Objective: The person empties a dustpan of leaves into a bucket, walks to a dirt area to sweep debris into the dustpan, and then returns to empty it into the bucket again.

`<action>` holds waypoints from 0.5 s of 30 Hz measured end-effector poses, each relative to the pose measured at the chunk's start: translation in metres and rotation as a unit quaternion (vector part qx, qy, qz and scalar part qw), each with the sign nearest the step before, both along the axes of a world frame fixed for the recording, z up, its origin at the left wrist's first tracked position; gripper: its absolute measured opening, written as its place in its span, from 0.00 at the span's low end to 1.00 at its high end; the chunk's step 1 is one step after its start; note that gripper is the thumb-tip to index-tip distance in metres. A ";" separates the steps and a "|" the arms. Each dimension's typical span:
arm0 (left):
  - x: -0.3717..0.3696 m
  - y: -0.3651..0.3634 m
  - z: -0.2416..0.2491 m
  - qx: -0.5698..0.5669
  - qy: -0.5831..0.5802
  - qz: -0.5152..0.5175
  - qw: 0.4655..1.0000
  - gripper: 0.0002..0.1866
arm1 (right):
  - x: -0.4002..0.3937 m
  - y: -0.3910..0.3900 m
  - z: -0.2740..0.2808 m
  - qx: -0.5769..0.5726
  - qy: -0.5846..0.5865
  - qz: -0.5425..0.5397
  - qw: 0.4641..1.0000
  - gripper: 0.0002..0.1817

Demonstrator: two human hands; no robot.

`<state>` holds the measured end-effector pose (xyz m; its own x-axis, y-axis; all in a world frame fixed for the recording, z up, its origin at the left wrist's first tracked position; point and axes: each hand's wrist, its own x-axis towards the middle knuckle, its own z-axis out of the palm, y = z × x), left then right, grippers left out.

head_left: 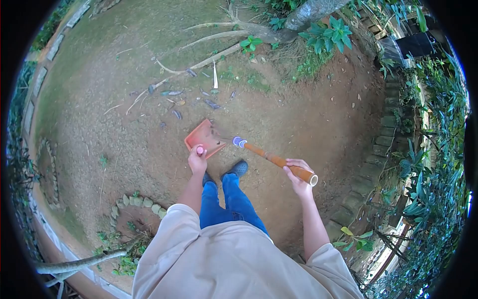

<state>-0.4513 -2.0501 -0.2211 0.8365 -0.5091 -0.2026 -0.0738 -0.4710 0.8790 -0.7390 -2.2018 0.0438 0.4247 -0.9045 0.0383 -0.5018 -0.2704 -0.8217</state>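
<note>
My left hand [197, 162] is closed round the upright handle of a red dustpan [201, 134], whose pink handle end shows above the fist. The pan rests on the dirt in front of my feet, with some dark debris on it. In my right hand [298, 178] is a broom [269, 156] with a thick bamboo-like handle and purple and white bands near its lower end. The broom slants down to the left, its purple end close to the pan's right edge. Its bristles are thin and hard to make out.
Dry leaves [212, 104] and a pale strip [215, 75] lie beyond the dustpan. Tree roots [214, 61] spread from a trunk [311, 12] at the top. A stone edging [381, 149] and dense plants line the right side. A ring of stones [137, 201] lies at lower left.
</note>
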 end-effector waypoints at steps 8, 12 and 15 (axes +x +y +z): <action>0.009 0.020 0.018 0.016 0.026 0.035 0.999 0.14 | 0.020 0.004 0.034 -0.024 0.005 0.027 0.999 0.08; 0.013 0.035 0.023 -0.005 0.035 0.058 0.998 0.13 | 0.030 0.000 0.034 -0.042 0.006 0.036 0.998 0.08; 0.017 0.045 0.033 0.027 0.022 0.067 0.997 0.13 | 0.038 -0.003 0.032 -0.043 0.005 0.038 0.998 0.08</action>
